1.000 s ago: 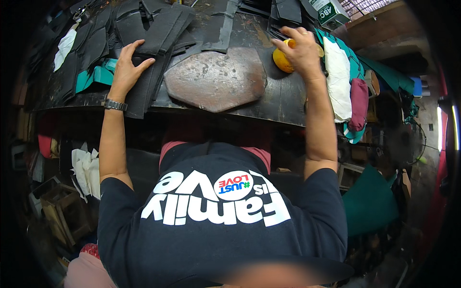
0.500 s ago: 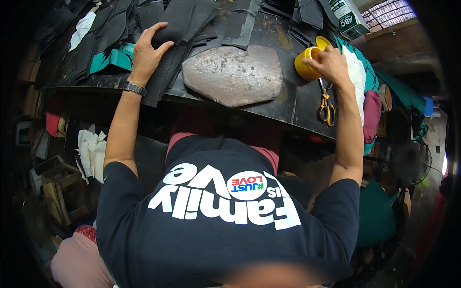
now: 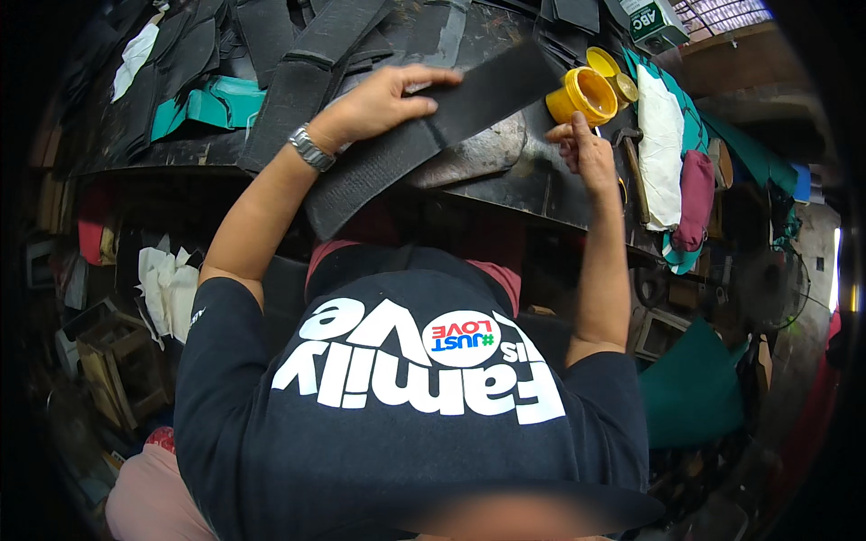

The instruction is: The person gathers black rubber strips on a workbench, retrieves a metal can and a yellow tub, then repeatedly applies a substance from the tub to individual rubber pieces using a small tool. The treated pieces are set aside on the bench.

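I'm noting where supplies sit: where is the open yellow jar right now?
In the head view, the open yellow jar is right of centre on the black bench, just beyond the right hand, near the right end of the black strip.

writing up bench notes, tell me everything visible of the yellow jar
The yellow jar looks plastic and round, with a threaded neck, uncapped. It seems tilted, mouth toward the right; brownish residue shows inside. It is at the right part of the dark table, beside the end of the black strip. The right hand is near its rim, contact unclear.
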`<action>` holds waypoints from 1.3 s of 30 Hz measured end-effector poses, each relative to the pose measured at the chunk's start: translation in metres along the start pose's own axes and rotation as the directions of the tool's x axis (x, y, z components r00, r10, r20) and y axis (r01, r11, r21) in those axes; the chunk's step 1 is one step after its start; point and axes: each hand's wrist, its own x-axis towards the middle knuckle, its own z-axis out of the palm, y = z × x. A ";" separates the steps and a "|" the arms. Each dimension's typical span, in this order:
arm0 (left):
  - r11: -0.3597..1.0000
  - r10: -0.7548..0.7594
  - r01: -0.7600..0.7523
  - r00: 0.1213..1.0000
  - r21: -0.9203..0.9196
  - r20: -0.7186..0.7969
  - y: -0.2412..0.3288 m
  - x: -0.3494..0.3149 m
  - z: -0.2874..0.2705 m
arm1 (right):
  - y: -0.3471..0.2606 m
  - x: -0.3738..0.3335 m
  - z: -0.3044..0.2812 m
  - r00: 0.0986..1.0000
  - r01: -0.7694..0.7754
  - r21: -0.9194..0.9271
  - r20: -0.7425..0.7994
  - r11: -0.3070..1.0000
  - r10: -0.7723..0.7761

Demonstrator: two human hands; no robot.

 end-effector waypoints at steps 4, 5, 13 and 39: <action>0.904 0.109 -0.085 0.993 0.419 -0.034 -0.036 -0.005 0.010 | 0.030 -0.015 0.047 0.837 0.513 0.070 -0.265 0.856 -0.480; 0.914 0.104 -0.086 0.994 0.396 -0.025 -0.039 -0.006 0.009 | 0.033 -0.014 0.054 0.808 0.544 -0.017 -0.260 0.839 -0.529; 0.867 0.106 -0.077 0.994 0.492 -0.031 -0.034 -0.010 0.013 | 0.026 0.013 0.086 0.805 0.468 -0.465 -0.125 0.751 -0.580; 0.772 0.096 -0.057 0.995 0.633 -0.027 -0.035 -0.019 0.012 | 0.002 -0.051 0.127 0.710 0.463 -0.838 0.156 0.288 -0.687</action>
